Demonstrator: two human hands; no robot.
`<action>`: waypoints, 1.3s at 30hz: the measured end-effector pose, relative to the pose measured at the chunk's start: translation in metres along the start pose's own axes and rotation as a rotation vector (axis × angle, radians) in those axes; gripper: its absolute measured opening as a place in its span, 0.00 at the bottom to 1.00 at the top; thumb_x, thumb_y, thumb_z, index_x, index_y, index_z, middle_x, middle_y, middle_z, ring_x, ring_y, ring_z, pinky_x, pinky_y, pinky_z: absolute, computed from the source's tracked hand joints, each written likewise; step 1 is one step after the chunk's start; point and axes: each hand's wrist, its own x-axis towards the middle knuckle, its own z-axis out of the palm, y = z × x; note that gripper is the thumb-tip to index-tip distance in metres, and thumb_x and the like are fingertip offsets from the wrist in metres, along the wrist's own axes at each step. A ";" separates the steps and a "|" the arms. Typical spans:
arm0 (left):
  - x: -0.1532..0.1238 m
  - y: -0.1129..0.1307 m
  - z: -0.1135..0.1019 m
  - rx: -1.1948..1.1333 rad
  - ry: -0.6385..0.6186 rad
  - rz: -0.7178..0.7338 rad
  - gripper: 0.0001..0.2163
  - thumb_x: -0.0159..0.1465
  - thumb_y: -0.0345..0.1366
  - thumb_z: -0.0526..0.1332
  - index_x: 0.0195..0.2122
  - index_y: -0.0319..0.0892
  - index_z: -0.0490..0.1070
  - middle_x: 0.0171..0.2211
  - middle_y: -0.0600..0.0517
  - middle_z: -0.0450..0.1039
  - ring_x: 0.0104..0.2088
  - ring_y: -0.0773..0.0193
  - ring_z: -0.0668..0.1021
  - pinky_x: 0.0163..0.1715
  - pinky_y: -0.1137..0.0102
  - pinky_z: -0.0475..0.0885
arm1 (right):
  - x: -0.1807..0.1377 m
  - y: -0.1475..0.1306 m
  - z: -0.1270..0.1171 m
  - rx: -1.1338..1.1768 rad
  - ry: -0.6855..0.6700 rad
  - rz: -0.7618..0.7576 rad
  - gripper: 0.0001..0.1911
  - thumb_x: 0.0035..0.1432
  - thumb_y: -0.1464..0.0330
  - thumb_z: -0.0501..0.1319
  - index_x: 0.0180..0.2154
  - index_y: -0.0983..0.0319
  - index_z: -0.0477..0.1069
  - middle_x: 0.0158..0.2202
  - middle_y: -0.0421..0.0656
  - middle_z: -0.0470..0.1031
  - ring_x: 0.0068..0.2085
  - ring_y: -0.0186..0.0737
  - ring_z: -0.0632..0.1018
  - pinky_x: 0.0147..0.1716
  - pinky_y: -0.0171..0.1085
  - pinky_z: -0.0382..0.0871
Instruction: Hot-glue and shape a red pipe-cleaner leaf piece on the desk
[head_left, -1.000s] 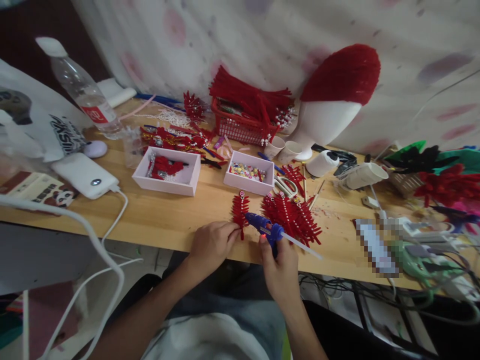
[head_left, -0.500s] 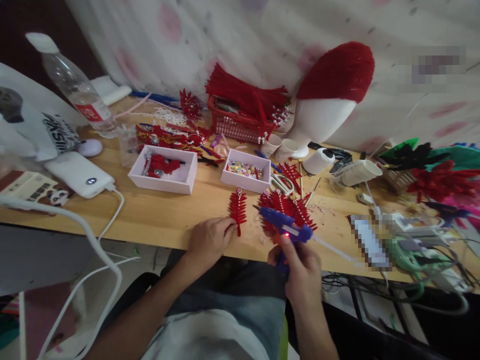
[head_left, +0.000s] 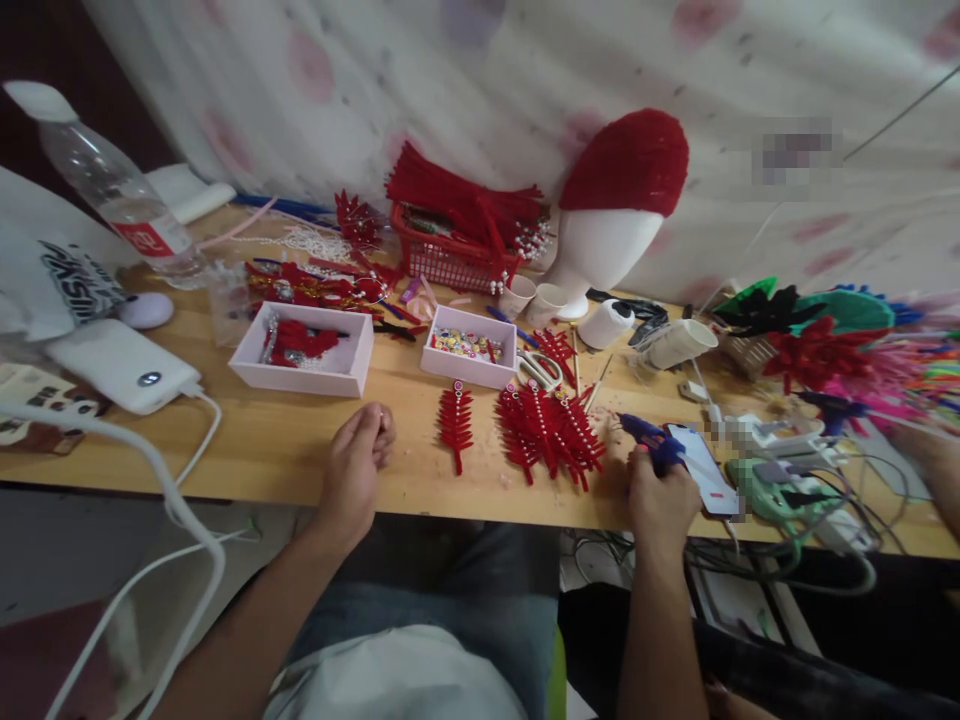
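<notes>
Blue glue gun [head_left: 661, 446]: in right hand [head_left: 664, 505], right side of tabletop [head_left: 420, 485], between sprig pile [head_left: 551, 430] and phone [head_left: 703, 468]. Possible mishap: stray glue or scorching on either, through careless set-down of a presumably hot nozzle. Right fingers: wrapped round grip. Single red sprig [head_left: 455, 430]: flat on tabletop, untouched. Left hand [head_left: 354, 468]: fingers curled, pressed together; small contents, if any, impossible to tell.
</notes>
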 end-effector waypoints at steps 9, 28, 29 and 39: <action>-0.017 0.005 0.006 -0.427 -0.112 -0.482 0.09 0.57 0.32 0.69 0.31 0.38 0.67 0.22 0.61 0.57 0.18 0.78 0.57 0.16 0.81 0.53 | -0.010 -0.003 -0.012 -0.006 0.012 0.126 0.27 0.53 0.45 0.60 0.33 0.64 0.76 0.29 0.51 0.75 0.33 0.51 0.73 0.35 0.46 0.65; -0.045 -0.017 0.030 -0.181 -0.216 -0.513 0.22 0.46 0.49 0.76 0.27 0.40 0.68 0.20 0.62 0.54 0.19 0.76 0.55 0.18 0.77 0.48 | -0.124 -0.134 -0.006 0.805 -0.517 -0.415 0.05 0.62 0.69 0.63 0.36 0.59 0.78 0.35 0.43 0.77 0.36 0.38 0.78 0.33 0.35 0.73; -0.043 -0.017 0.029 -0.165 -0.214 -0.504 0.23 0.46 0.50 0.76 0.26 0.39 0.68 0.19 0.62 0.53 0.19 0.76 0.53 0.18 0.77 0.47 | -0.123 -0.135 -0.005 0.788 -0.489 -0.448 0.05 0.62 0.69 0.63 0.36 0.59 0.79 0.35 0.43 0.77 0.35 0.38 0.78 0.33 0.35 0.73; -0.013 -0.029 0.012 0.461 -0.287 0.112 0.11 0.65 0.42 0.63 0.32 0.41 0.79 0.30 0.52 0.79 0.30 0.65 0.77 0.33 0.71 0.69 | -0.102 -0.140 0.033 0.671 -0.364 -0.626 0.06 0.64 0.72 0.59 0.33 0.60 0.72 0.32 0.41 0.72 0.32 0.35 0.75 0.31 0.33 0.69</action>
